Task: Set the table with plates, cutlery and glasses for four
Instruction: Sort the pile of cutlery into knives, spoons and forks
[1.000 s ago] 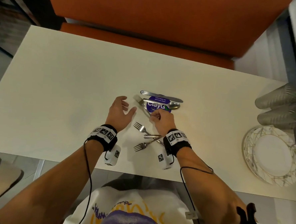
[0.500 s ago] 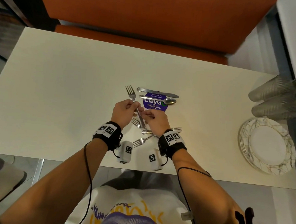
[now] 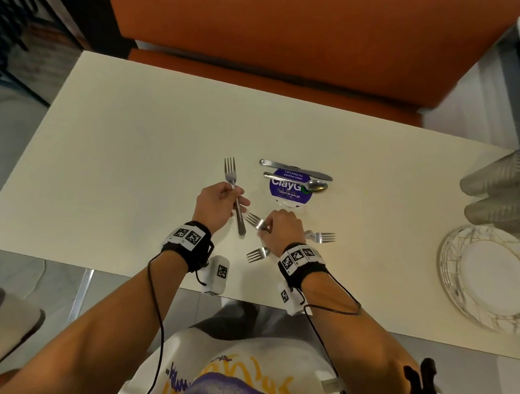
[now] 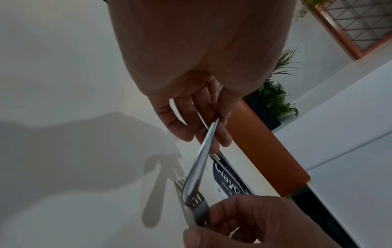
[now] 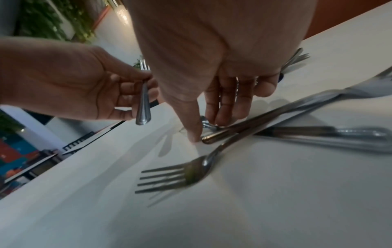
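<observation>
My left hand point(image 3: 225, 198) grips a steel fork point(image 3: 234, 192) by the handle above the cream table point(image 3: 133, 158), tines pointing away; the grip shows in the left wrist view point(image 4: 203, 151). Just to the right, my right hand point(image 3: 267, 226) reaches down and pinches the neck of a second fork point(image 3: 253, 219) lying on the table, with thumb and fingertips point(image 5: 218, 117) on it. Two more forks point(image 3: 323, 237) point(image 3: 256, 254) lie crossed under that hand. A knife point(image 3: 294, 169) and a spoon point(image 3: 297, 181) lie on a purple sticker point(image 3: 288, 190).
A stack of patterned plates point(image 3: 491, 278) sits at the table's right end, with stacked clear glasses point(image 3: 502, 193) lying beyond it. An orange bench point(image 3: 292, 46) runs along the far side. The table's left half is bare surface.
Both hands were on one fork half a second ago. Now the left hand alone holds it and has moved left, while the right hand has dropped onto another fork on the table.
</observation>
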`<state>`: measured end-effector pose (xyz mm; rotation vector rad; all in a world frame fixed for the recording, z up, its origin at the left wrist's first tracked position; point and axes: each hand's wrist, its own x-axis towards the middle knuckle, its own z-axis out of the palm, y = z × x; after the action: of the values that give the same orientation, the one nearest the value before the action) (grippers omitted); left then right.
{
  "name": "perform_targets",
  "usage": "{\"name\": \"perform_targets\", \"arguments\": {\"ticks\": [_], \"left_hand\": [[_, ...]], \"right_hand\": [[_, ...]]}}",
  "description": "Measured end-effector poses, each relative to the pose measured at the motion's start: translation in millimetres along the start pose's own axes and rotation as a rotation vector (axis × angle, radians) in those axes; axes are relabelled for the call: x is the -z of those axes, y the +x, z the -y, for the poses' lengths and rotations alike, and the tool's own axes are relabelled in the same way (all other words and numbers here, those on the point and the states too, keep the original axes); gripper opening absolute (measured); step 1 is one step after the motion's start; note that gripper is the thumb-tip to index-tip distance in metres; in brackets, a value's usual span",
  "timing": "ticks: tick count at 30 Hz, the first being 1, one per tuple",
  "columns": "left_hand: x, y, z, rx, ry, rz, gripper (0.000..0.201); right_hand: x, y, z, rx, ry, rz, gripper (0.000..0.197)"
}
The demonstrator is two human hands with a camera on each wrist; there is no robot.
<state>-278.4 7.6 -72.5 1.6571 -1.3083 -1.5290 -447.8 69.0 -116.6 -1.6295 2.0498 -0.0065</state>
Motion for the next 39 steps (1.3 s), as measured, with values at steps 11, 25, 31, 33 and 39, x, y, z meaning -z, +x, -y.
{"name": "perform_targets", "arguments": {"ticks": [11,25,31,33,39], "left_hand": [[22.2,3.1,6.0,0.012,-0.030,-0.073,0.017],[1.2,12.6,-7.1,-0.044,-0.008,-0.028,0.018],[-12.2,8.3,-18.5,-0.042,-0.038,0.077,0.020],[-17.2,6.9,-20.6,-0.017,-0.065,0.113,0.023],[-25.3,-1.4,-19.5,-0.006,-0.097,0.181,0.023]], "right_hand": [[15.7,9.2,26.3,-0.038,0.098,-0.075,0.023],[60.2,20.3,26.7,0.061,0.717,-0.181,0.017],[70.2,20.6,28.0,-0.020,1.000,-0.161,0.017],[70.4,20.3,27.0,-0.057,1.030,-0.170,0.019],[69.7,19.8,21.1,-0.115,1.036,-0.190,0.014]]}}
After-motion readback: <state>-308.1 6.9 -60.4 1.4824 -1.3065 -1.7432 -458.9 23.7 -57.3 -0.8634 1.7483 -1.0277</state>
